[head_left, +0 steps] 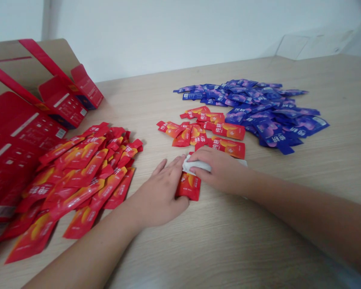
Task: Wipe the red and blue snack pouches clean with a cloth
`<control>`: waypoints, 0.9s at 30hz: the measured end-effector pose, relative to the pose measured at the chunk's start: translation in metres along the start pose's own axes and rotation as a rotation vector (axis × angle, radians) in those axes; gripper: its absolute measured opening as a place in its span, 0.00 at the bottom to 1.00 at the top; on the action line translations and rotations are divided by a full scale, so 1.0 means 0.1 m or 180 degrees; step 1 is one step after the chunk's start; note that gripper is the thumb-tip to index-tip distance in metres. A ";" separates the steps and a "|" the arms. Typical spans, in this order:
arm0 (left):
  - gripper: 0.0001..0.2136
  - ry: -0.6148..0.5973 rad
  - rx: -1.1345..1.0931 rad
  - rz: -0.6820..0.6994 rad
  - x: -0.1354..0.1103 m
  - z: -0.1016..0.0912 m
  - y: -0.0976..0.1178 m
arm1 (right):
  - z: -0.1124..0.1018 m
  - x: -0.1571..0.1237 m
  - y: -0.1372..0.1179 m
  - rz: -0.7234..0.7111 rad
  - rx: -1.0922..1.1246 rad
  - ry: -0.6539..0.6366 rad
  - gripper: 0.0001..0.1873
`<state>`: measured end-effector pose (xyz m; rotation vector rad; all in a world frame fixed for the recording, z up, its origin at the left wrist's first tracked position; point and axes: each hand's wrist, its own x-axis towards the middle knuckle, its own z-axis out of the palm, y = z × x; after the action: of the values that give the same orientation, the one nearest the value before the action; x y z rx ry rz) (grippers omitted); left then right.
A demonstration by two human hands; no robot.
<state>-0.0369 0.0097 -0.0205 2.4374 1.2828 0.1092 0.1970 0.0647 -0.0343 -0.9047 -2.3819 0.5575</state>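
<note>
A red foil sachet (188, 187) lies flat on the wooden table (258, 237), near centre, its far end tucked under a crumpled white wipe (197, 165). The left hand (159, 192) rests against the sachet's left edge, its fingers (171, 165) pressed together and pointing far, tips reaching the wipe. The right hand (218, 173) sits on the wipe from the right, fingers close together and curled over it; any pinch beneath them cannot be confirmed. The hands are touching or nearly so.

Left of the hands lies a large overlapping heap of red sachets (81, 180). Beyond it, at far left, stand flattened red cartons (21, 136). Directly far of the hands is a smaller group of red sachets (201, 132), abutting a spread of purple sachets (258, 112) at far right.
</note>
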 end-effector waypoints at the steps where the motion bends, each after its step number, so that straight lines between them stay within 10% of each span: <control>1: 0.41 -0.0037 0.0018 -0.0009 0.00 0.00 0.00 | 0.02 0.00 0.01 0.0007 0.0005 -0.0041 0.10; 27: 0.35 0.0053 -0.0121 -0.0153 0.01 0.01 -0.02 | 0.03 0.00 0.03 0.0060 -0.0074 -0.0034 0.08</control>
<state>-0.0376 0.0107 -0.0220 2.3767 1.3334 0.1399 0.1971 0.0663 -0.0380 -0.9374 -2.3963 0.5444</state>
